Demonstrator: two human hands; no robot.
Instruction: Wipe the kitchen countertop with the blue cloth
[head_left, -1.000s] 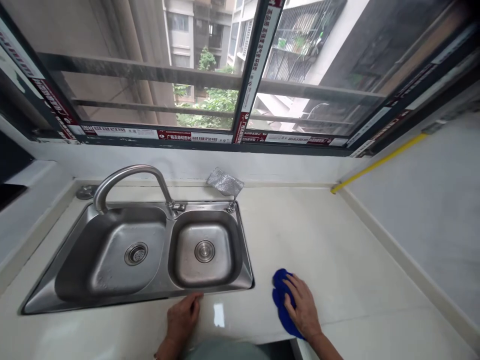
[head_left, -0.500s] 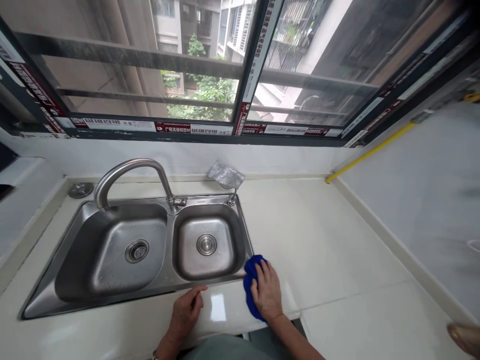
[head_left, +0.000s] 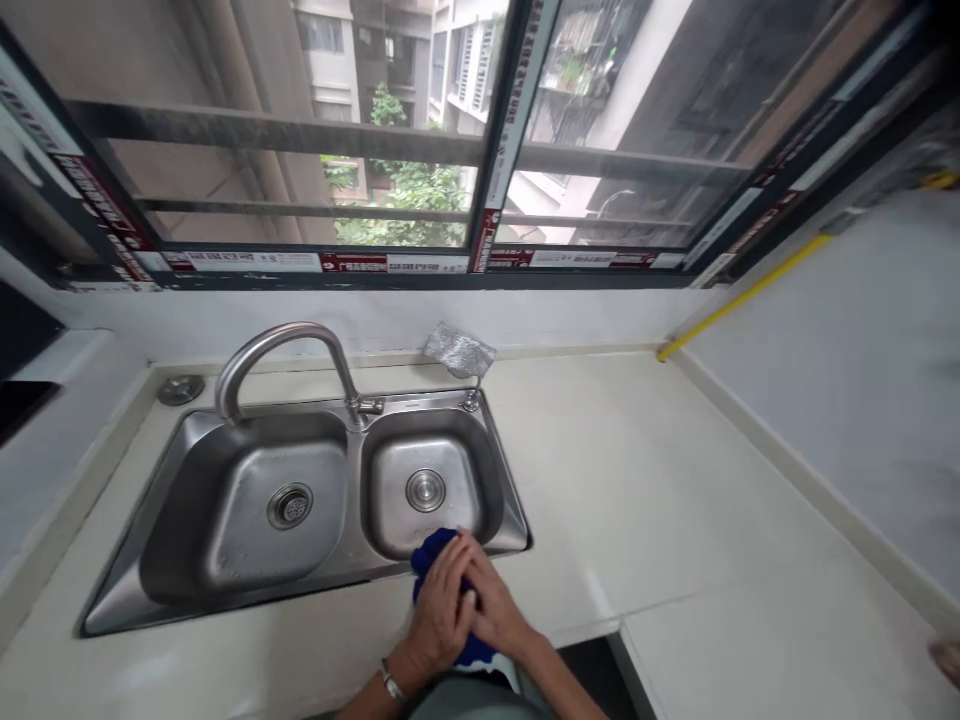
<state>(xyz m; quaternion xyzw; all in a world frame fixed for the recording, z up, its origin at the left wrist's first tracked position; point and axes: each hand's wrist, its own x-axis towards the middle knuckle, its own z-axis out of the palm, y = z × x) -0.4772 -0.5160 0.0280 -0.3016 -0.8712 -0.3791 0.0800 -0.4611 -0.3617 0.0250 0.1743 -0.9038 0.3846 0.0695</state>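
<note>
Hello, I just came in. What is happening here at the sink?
A person stands at a pale kitchen counter under a window. Both hands are together on a blue cloth at the front rim of the steel double sink, by the smaller right basin. The left hand and the right hand overlap on the cloth. The curved faucet shows no running water. A silver scouring cloth lies behind the sink.

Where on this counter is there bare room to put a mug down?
The widest bare patch is the countertop right of the sink, out to the side wall. It is crowded at the sink's front edge, where the left hand and right hand press the blue cloth.
</note>
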